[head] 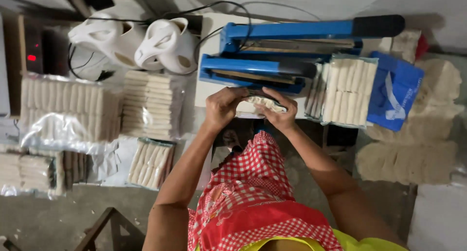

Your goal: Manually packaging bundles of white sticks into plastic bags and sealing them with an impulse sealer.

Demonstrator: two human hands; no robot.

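Note:
My left hand and my right hand both grip a small clear bag of pale rolled sticks, held just in front of a blue lever-arm heat sealer. The sealer's arm is raised, its black handle pointing right. The bag's top edge lies near the sealer's lower jaw. My forearms reach up from a red-and-white checked cloth over my lap.
Sealed packs of the same sticks lie right of the sealer, beside a blue bag. More packs and a large open bag sit left. Two white moulded objects stand behind them. Loose pale stacks are at far right.

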